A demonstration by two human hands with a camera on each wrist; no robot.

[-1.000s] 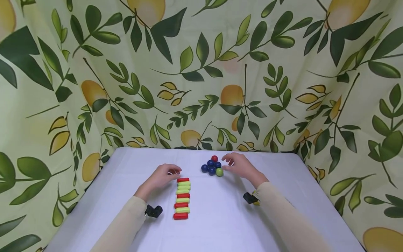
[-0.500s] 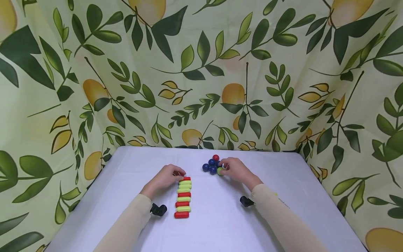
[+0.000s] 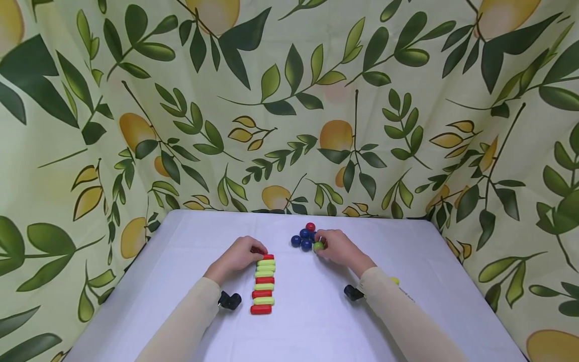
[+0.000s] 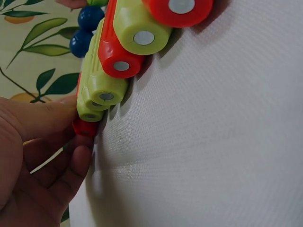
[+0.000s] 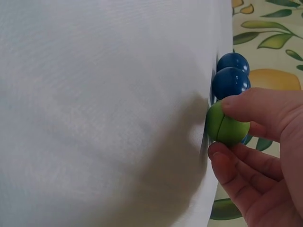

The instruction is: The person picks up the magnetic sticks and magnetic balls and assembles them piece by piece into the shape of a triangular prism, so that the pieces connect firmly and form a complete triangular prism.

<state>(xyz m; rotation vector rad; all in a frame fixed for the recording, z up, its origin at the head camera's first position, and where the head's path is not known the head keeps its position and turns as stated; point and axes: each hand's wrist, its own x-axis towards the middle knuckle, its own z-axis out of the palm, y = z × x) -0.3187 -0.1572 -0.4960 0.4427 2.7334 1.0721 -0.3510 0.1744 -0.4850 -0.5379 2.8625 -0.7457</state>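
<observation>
A column of red and light-green magnetic building sticks (image 3: 264,287) with metal discs in their ends lies on the white table. My left hand (image 3: 238,257) is at the column's far end, thumb and fingers pinching the last red stick (image 4: 84,127). To the right, my right hand (image 3: 341,250) pinches a green ball (image 5: 226,124) between thumb and fingers. Several dark blue balls (image 3: 296,241) cluster beside it, one partly hidden by the fingers. Behind them sits a red ball (image 3: 310,227).
White cloth (image 3: 298,322) covers the table, whose back edge runs behind the balls. Leaf-and-fruit patterned curtains (image 3: 289,151) surround it at the back and sides. Black wrist cameras (image 3: 230,301) hang from both sleeves.
My right hand has come in from the right and taken hold of the green ball, which has shifted slightly right. My left hand has moved slightly right and now pinches the far red stick.
</observation>
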